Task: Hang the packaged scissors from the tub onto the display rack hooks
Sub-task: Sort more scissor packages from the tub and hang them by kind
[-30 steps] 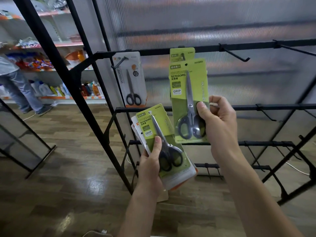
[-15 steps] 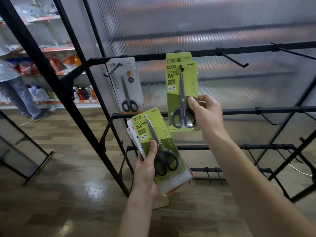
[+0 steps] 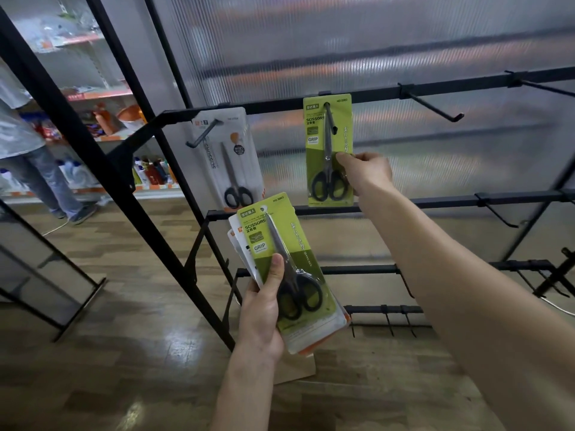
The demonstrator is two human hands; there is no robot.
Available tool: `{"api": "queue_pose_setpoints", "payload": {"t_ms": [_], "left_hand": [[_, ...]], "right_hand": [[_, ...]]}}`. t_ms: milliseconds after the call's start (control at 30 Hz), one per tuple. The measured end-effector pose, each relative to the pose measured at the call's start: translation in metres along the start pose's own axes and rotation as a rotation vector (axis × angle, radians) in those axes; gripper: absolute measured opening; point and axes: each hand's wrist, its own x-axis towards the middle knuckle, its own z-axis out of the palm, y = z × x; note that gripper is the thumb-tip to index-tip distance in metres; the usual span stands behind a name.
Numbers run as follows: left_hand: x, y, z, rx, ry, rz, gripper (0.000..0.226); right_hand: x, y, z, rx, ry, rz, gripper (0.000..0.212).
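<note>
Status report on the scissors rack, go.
Right hand pinching green pack on its hook. Left hand gripping stack of packs. Empty hook clear, unobstructed.

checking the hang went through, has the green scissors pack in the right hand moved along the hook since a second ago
Yes. The green scissors pack has slid back along the hook toward the top rail; its hole now sits near the rail, with the right hand on its lower edge.
</note>
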Motion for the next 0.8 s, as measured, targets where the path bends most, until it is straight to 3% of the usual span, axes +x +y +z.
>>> {"api": "queue_pose_setpoints", "payload": {"t_ms": [267,433,567,633,733,800], "left_hand": [[0.0,-0.001,0.001,0.063,-0.046,0.002,0.055],[0.003,-0.008,0.005,0.083,-0.063,-0.036,0.06],[0.004,-0.017,0.007,0.106,-0.076,-0.077,0.077],[0.003,-0.02,0.008,0.113,-0.082,-0.088,0.089],[-0.001,-0.021,0.009,0.127,-0.101,-0.097,0.089],[-0.002,-0.021,0.008,0.144,-0.077,-0.108,0.103]], "right_hand": [[-0.028,0.036,-0.026,-0.012,-0.038,0.033,0.045],[-0.098,0.065,-0.045,0.074,-0.214,-0.05,0.034],[-0.135,0.085,-0.052,-0.039,-0.351,-0.083,0.046],[-0.139,0.094,-0.054,-0.091,-0.363,-0.099,0.037],[-0.142,0.101,-0.056,-0.062,-0.334,-0.113,0.026],[-0.145,0.102,-0.058,-0.036,-0.321,-0.097,0.022]]}}
